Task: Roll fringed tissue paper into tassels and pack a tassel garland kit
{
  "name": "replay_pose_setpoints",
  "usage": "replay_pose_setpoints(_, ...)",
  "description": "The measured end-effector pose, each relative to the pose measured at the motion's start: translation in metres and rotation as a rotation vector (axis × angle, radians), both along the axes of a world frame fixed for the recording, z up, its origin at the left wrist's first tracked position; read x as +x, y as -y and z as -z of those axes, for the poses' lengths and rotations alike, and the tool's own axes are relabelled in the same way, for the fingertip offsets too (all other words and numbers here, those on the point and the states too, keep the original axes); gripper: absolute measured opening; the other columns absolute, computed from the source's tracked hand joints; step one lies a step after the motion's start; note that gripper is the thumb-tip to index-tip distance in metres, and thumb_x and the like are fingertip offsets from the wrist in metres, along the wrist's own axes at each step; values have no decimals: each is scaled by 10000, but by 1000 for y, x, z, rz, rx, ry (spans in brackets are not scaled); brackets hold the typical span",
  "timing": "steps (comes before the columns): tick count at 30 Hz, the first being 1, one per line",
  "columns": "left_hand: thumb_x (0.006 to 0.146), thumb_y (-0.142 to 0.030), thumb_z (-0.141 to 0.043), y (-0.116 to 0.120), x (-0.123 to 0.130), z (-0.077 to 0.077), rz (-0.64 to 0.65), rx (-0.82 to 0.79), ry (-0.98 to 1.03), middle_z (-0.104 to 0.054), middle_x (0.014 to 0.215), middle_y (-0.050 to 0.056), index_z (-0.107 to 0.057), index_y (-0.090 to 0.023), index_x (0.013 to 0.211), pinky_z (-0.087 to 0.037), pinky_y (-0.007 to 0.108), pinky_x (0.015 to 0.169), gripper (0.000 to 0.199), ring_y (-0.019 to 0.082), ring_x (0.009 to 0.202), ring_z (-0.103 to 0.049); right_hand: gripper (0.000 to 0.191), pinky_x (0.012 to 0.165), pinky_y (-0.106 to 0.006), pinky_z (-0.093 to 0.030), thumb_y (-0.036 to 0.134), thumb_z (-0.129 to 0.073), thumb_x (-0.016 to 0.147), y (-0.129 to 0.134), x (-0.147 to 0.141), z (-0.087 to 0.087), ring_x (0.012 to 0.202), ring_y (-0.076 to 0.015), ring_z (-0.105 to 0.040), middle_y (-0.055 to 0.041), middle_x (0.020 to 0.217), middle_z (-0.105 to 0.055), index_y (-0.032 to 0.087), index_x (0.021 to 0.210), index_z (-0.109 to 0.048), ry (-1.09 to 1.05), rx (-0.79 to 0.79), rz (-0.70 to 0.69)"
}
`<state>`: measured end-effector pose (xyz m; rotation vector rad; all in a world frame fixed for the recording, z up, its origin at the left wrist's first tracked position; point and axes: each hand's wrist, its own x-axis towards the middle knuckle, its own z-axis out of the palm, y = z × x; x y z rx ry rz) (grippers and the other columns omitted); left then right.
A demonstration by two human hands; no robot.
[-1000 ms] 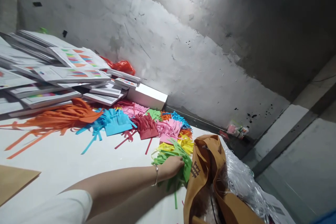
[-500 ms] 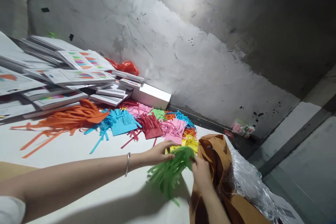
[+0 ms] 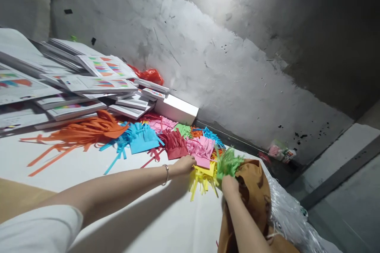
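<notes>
My right hand (image 3: pixel 230 186) is closed on a bundle of green paper fringe (image 3: pixel 228 162), whose strips point up and away. It is at the mouth of a brown paper bag (image 3: pixel 252 178), and the fingers are partly hidden. My left hand (image 3: pixel 184 165) reaches to a yellow paper fringe (image 3: pixel 204 170) on the white table, its fingers pressed together at the fringe's left edge. Just behind lie a pink fringe (image 3: pixel 202 148) and a dark red fringe (image 3: pixel 174 144). A blue fringe (image 3: pixel 144 138) and an orange fringe (image 3: pixel 89 128) are further left.
Stacked white printed boxes (image 3: pixel 101 85) fill the back left of the white table (image 3: pixel 166 221). A plain white box (image 3: pixel 178 108) and a red plastic bag (image 3: pixel 152 75) are near the grey wall. Clear plastic wrapping (image 3: pixel 287 205) lies right of the brown bag.
The green fringe has left my left hand and moved right to the bag's mouth in my right hand. My left hand is now at the yellow fringe. The view has shifted slightly.
</notes>
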<state>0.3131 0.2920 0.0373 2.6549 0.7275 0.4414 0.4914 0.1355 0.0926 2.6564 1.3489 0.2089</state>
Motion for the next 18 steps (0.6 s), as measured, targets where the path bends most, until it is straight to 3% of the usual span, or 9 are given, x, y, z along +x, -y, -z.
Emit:
replay_pose_setpoints(3,974,-323,-613,-5,11,12,-39,22,-27,-629,1237,97,-614,-163,1218,-558,450,901,292,237,1056,-641,238,777,-346,-586,343,-638,957,-1,-3,22,888,-158,-674,-43,1056,-674,153,1101,-639,-17,-138,27)
replay_pose_setpoints(6,976,-326,-610,-9,17,20,-57,23,-7,-631,1231,97,-613,-163,1220,-561,444,893,294,234,1045,-645,238,823,-368,-577,350,-632,960,-14,-6,20,932,-170,-672,-54,1078,-674,153,1093,-645,17,-150,-52)
replay_pose_setpoints(9,977,-326,-608,-10,19,24,-45,14,40,-630,1232,97,-613,-162,1220,-560,445,896,292,235,1049,-644,264,897,-411,-554,351,-634,957,-36,-20,19,1028,-199,-654,-71,1153,-657,153,1131,-638,46,-95,-232)
replay_pose_setpoints(14,974,-325,-614,-8,9,19,35,-14,161,-650,1185,86,-632,-157,1172,-561,434,884,260,224,1018,-652,220,861,-386,-562,349,-632,960,-48,-30,25,945,-174,-671,-49,1055,-682,149,1049,-655,37,18,-397)
replay_pose_setpoints(18,962,-257,-601,-6,-9,2,54,-60,337,-630,1226,112,-627,-149,1186,-492,475,992,250,256,1136,-601,141,905,-405,-533,293,-618,968,-31,-13,4,943,-169,-666,-21,989,-694,164,994,-670,33,198,-506)
